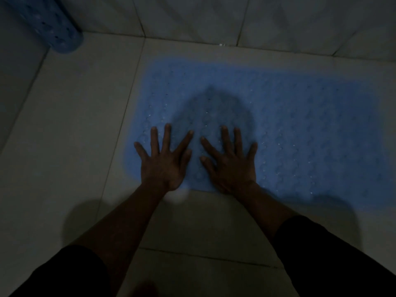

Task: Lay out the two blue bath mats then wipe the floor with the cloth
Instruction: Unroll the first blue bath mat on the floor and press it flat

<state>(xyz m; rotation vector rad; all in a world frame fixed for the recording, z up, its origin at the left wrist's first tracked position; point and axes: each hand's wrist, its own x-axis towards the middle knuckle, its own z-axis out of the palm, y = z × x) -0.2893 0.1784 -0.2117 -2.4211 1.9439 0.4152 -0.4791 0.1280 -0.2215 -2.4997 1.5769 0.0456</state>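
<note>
Sleeves [334, 254] lowest; both hands flat, fingers spread, pressing the mat [300, 125].
Left hand [162, 163] at 9 o'clock of right hand [231, 166]; the mat may skid on tile, and the rolled mat [51, 24] at 11 could topple.

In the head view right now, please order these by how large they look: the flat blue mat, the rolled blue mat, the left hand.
1. flat blue mat, by far the largest.
2. and 3. rolled blue mat and left hand: they look alike; the roll is cut by the frame edge and farther away, so no ranking.
</note>
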